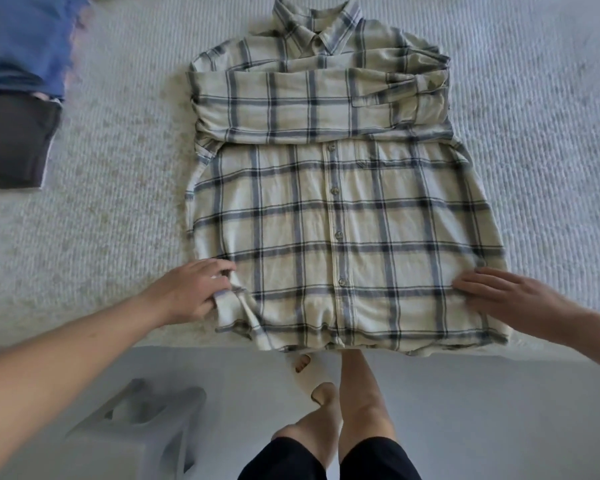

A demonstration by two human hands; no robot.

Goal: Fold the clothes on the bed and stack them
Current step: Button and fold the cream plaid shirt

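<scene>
One plaid shirt lies face up on the bed, collar at the far side, hem at the near edge just above the person's feet. Both sleeves are folded across the chest, one over the other. Buttons run down the middle of the front.

Left hand: fingers curled, pinching the shirt's lower left side edge, cloth bunched under the fingertips. Right hand: fingers straight and spread, lying flat on the lower right side edge.

Far left of the bed: a folded blue garment, with a folded dark grey garment just nearer; the two appear to touch.

On the floor, lower left: a white stool.
</scene>
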